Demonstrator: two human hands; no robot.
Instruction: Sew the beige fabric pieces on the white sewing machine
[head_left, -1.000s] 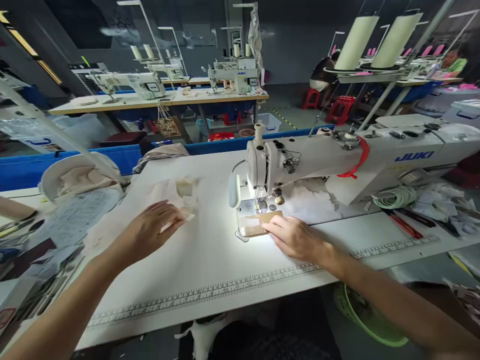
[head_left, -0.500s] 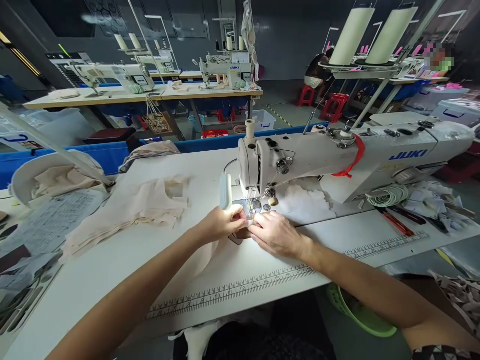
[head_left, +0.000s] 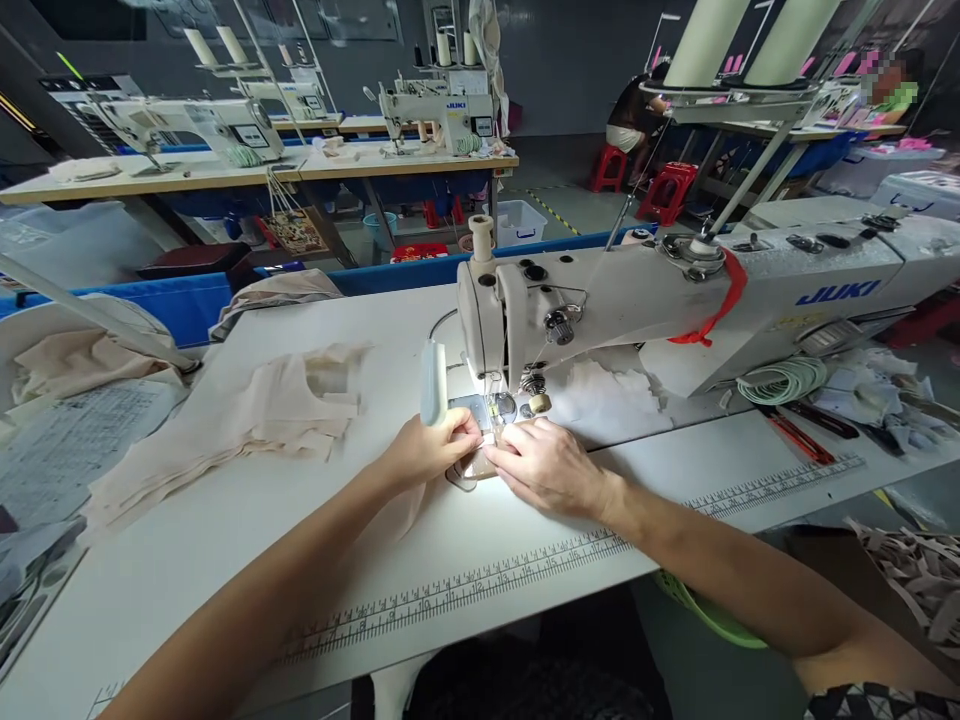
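A white JUKI sewing machine [head_left: 555, 310] stands before me, its lamp lighting the needle area. Just in front of the presser foot, my left hand [head_left: 431, 448] pinches the edge of a pale beige fabric piece [head_left: 480, 464] between thumb and fingers. My right hand [head_left: 551, 465] is closed over the same cloth from the other side, its fingertips close to my left fingers. Part of the fabric hangs left beneath my left forearm. The exact grip of the right fingertips is partly hidden.
Stacked beige fabric pieces [head_left: 255, 400] lie on the left of the table. Red-handled snips [head_left: 799, 435] and a coiled pale cord [head_left: 781, 381] are at right. A printed ruler [head_left: 465, 590] runs along the front edge; a green basket [head_left: 709, 610] stands below.
My view has shifted slightly, moving the machine leftward in the picture. My hands stay at the needle area, with a little more of the fabric showing between them.
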